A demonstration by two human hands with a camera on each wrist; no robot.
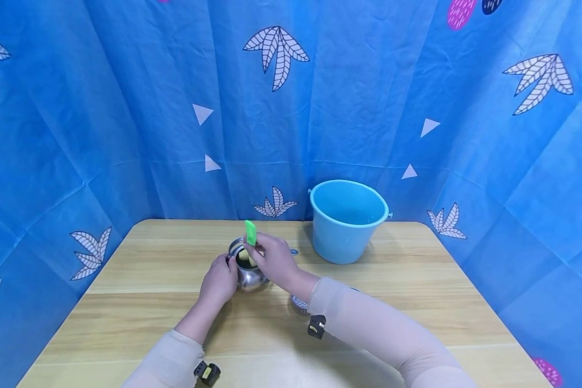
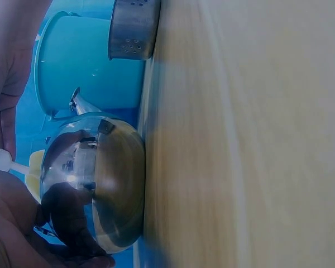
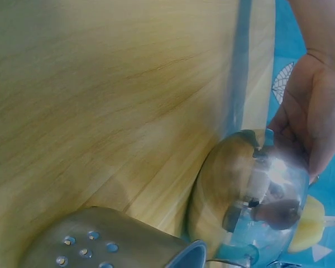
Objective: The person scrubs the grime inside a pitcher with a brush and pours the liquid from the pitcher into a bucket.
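At left, the left hand [image 1: 220, 277] grips the metal pot [image 1: 252, 279], at three o'clock from its fingers; then the right hand [image 1: 277, 261] pinches a green-handled sponge [image 1: 250, 233], its yellow head (at the pot's mouth) six o'clock below the fingertips.

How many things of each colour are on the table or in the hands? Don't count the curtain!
Blue: 1, the bucket
Silver: 2, the metal pot and the holder with holes
Green and yellow: 1, the sponge brush
Total: 4
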